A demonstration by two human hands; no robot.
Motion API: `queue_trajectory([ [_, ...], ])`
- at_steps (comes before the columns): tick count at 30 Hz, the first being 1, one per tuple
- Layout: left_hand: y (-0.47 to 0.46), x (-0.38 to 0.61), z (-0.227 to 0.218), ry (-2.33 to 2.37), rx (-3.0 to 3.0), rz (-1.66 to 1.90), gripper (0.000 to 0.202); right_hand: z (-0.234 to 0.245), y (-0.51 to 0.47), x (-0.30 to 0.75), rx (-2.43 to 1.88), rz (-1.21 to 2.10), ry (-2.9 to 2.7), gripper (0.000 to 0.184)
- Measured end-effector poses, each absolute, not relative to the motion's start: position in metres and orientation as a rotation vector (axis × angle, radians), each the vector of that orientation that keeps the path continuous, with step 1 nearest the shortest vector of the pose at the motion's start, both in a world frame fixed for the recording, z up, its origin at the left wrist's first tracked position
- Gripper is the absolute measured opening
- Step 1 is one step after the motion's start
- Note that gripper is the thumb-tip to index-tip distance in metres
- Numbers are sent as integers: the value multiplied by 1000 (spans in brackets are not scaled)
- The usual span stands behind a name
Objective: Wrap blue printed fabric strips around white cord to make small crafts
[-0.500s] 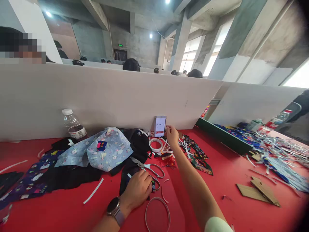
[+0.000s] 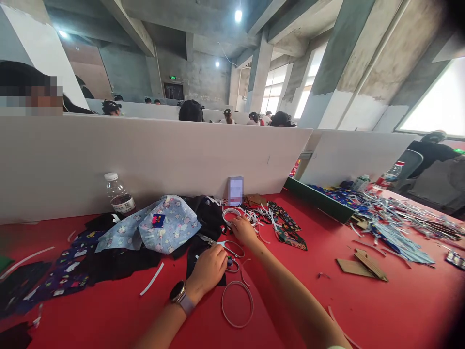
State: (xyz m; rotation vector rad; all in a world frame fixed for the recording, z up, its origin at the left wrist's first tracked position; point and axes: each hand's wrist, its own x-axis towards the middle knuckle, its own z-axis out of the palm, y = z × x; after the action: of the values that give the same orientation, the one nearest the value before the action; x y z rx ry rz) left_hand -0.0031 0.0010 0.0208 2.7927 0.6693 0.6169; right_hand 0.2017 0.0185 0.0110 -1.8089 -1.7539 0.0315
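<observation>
My right hand (image 2: pixel 244 230) reaches forward to a white ring-shaped roll (image 2: pixel 225 213), with its fingers closed at the near rim. My left hand (image 2: pixel 209 264), a watch (image 2: pixel 178 292) on its wrist, rests low over a black cloth piece (image 2: pixel 192 253). Its fingers are curled beside the scissors (image 2: pixel 235 248), whose grey handles point right; a small dark thing shows at the fingertips, too hidden to name. In front of the hands lies a pale thin hoop (image 2: pixel 223 306). Left of them is a heap with light-blue printed cloth (image 2: pixel 178 228).
A phone (image 2: pixel 236 190) leans against the white partition (image 2: pixel 163 160). A bottle (image 2: pixel 121 196) stands behind the cloth heap. White strips and dark printed cloth (image 2: pixel 290 232) lie right of the roll. Further right are cardboard pieces (image 2: pixel 356 269), a green divider (image 2: pixel 319 198) and piled scraps (image 2: pixel 399 240).
My right hand has come down and back from beside the phone to the white roll. My left hand stays by the scissors. The whole view has shifted slightly.
</observation>
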Motion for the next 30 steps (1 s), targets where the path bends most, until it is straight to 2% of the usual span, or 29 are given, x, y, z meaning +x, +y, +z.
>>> queue_trajectory([
  [6,18,-7,37,857,2551,627,19,16,-3,179,-1680,142,-1573,22],
  [11,26,-13,48,935,2306,691,19,16,-26,151,-1561,293,-1428,38],
  [17,17,-20,43,958,2007,742,23,15,-38,129,-1515,400,-1406,28],
  [30,-5,-20,41,866,1417,663,38,16,-43,125,-1555,437,-1360,26],
])
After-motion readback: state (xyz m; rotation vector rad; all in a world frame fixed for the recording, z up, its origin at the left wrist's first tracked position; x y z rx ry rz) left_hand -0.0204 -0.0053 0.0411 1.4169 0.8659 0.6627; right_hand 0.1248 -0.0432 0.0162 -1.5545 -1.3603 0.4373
